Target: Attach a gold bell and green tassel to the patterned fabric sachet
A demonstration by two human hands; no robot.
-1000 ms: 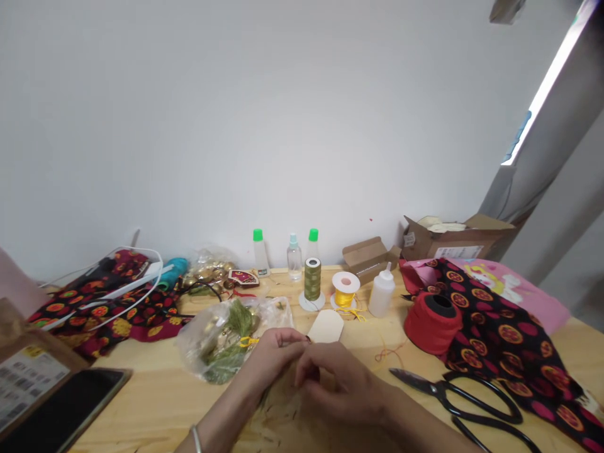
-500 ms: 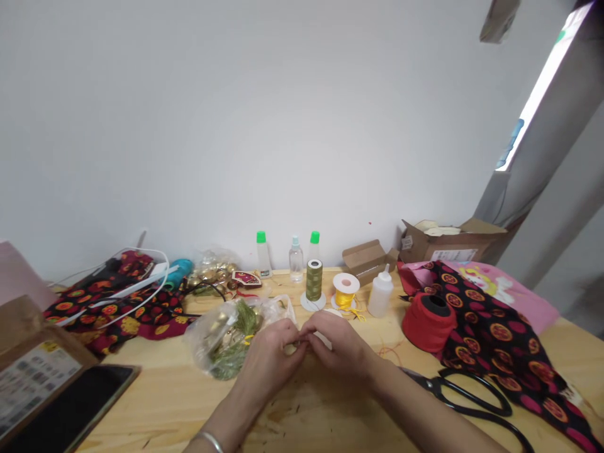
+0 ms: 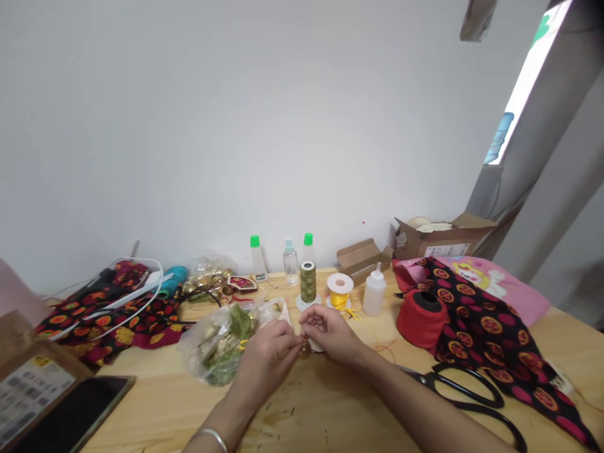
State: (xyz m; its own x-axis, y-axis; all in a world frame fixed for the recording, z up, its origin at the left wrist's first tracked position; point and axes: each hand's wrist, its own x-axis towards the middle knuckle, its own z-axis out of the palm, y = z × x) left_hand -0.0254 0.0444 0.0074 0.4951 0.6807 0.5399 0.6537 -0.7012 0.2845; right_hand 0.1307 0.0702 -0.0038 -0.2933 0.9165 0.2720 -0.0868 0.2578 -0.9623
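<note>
My left hand [image 3: 270,357] is closed in a pinch at the middle of the table, fingertips pointing right. At those fingertips hangs a small gold-brown piece [image 3: 306,349], too small to name surely. My right hand [image 3: 333,333] meets it from the right, fingers curled and fingertips close to the same piece; what they grip is partly hidden. Part of a white thing [image 3: 316,345] shows beneath my right hand. Left of my hands lies a clear plastic bag [image 3: 198,349] with green tassels [image 3: 242,322] and gold-coloured pieces.
Behind my hands stand an olive thread spool [image 3: 308,283], a yellow cord spool [image 3: 340,298] and a squeeze bottle [image 3: 374,294]. A red thread cone [image 3: 421,321], black-handled scissors [image 3: 467,384] and patterned cloth [image 3: 491,327] lie right. A phone-like black slab [image 3: 80,412] lies left.
My hands have parted slightly at the fingertips, and the small gold-brown piece now shows between them. My right fingers have lifted and curled. The view has shifted a little to the right.
</note>
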